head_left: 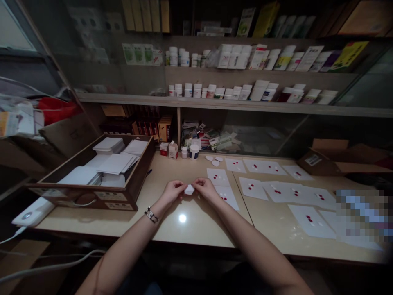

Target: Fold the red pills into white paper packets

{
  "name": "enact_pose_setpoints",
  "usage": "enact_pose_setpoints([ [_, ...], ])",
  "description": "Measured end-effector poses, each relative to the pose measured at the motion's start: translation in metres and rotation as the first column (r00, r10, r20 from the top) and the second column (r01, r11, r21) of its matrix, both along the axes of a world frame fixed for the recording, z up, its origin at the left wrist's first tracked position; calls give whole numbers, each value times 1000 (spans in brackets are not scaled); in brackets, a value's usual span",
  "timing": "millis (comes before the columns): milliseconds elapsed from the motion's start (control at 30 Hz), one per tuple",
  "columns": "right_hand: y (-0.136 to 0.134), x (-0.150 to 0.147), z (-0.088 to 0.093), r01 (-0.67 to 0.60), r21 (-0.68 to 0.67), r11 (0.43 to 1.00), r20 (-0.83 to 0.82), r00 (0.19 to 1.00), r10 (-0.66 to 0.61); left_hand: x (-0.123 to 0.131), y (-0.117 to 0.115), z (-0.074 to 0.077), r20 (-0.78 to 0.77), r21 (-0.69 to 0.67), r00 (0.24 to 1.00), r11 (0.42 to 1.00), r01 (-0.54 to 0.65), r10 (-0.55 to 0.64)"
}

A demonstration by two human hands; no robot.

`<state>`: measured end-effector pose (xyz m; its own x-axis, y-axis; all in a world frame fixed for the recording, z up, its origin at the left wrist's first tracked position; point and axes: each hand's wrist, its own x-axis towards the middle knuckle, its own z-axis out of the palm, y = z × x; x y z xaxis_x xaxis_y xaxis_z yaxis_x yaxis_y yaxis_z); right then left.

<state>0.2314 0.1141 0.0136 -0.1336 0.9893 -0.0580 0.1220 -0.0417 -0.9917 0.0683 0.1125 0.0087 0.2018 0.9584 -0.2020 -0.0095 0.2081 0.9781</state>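
Both hands meet over the middle of the beige counter [190, 221]. My left hand [173, 191] and my right hand [205, 188] pinch a small folded white paper packet [189, 189] between their fingertips. A bracelet sits on my left wrist. Just right of my hands lie white paper squares [218, 177], each with red and white pills on it. Several more such squares [310, 219] spread across the right half of the counter. Three small folded packets [214, 159] rest farther back.
An open wooden drawer [129, 192] with stacks of white paper sits at the left. Small bottles and boxes [181, 150] stand at the counter's back. Shelves with medicine bottles [239, 92] rise behind. A cardboard box [331, 157] is at the right, a white device [32, 211] at the left edge.
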Motion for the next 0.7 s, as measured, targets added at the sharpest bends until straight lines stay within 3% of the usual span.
enact_pose_setpoints([
  [167, 1, -4, -7, 74, 56, 996, 2, 997, -74, 2, 3, -6, -82, 103, 995, 993, -51, 60],
  [267, 2, -5, -12, 84, 71, 994, 29, 996, -86, 0, 4, -6, -108, 96, 992, 994, -50, 60],
  [333, 1, -4, -14, 76, 73, 994, 65, 995, -81, -1, 5, -7, -114, 97, 992, 995, -34, 45],
  [433, -1, -2, -14, 92, 128, 988, 194, 974, -115, -4, 7, -10, -198, 203, 977, 978, -38, 79],
  [600, -8, -5, -7, 45, 239, 970, 501, 850, -163, -4, 4, -13, -430, 329, 899, 942, 69, 85],
  [700, -12, -7, -5, 9, 263, 965, 674, 714, -190, -5, -1, -7, -594, 416, 784, 903, 107, 181],
])
